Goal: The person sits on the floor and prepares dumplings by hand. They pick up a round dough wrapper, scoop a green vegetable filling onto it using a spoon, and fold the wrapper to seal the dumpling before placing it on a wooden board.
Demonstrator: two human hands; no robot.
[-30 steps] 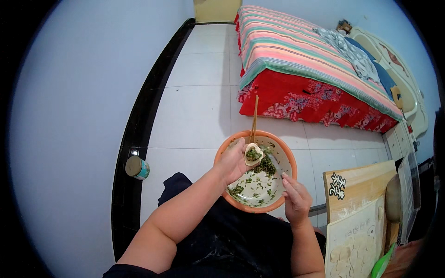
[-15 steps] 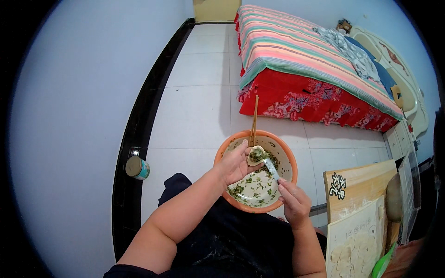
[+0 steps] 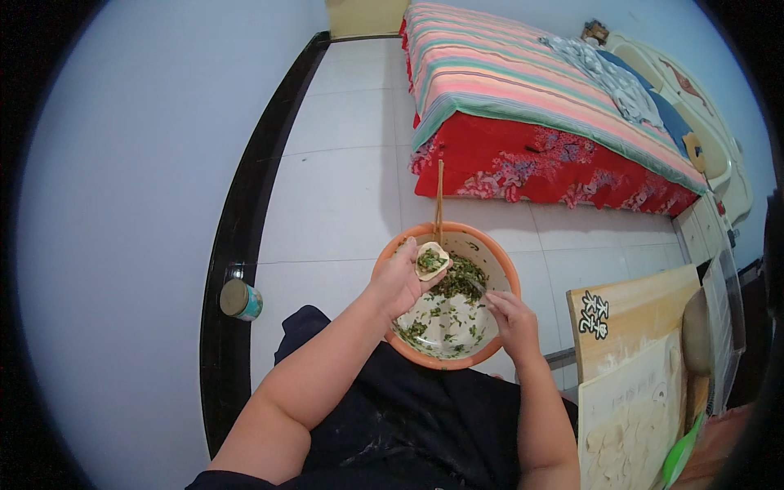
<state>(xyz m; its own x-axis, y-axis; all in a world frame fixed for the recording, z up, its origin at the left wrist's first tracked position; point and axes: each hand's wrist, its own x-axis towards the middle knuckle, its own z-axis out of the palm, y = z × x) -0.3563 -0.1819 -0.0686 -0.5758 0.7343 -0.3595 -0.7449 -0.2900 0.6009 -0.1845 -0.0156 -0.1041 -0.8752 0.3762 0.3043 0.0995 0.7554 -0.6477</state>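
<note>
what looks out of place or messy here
A small can stands alone on the floor by the dark baseboard. A pair of chopsticks juts up over the orange bowl rim. White dusty smears mark the dark apron. Nothing looks spilled.

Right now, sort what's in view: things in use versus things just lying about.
In use:
left hand holding filled dough wrapper
right hand holding utensil
orange bowl of green filling
chopsticks
wooden board

Lying about:
small tin
bed
</note>
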